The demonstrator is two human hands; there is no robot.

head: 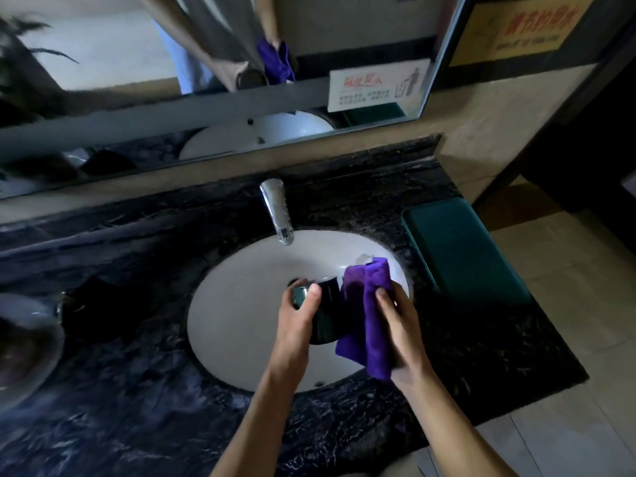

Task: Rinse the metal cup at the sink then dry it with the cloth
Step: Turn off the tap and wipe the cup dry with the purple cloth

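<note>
Over the white oval sink (241,325) my left hand (298,315) grips a dark shiny metal cup (325,315), fingers wrapped round its upper end. My right hand (399,325) holds a purple cloth (370,315) and presses it against the cup's right side. The cloth hangs folded, covering part of the cup. A chrome faucet (277,210) stands behind the sink, and no water is seen running from it.
The sink is set in a dark marbled counter (137,390). A green rectangular tray (464,249) lies at the counter's right end. A second basin (24,346) shows at the far left. A mirror (206,63) with a sign (377,89) hangs behind.
</note>
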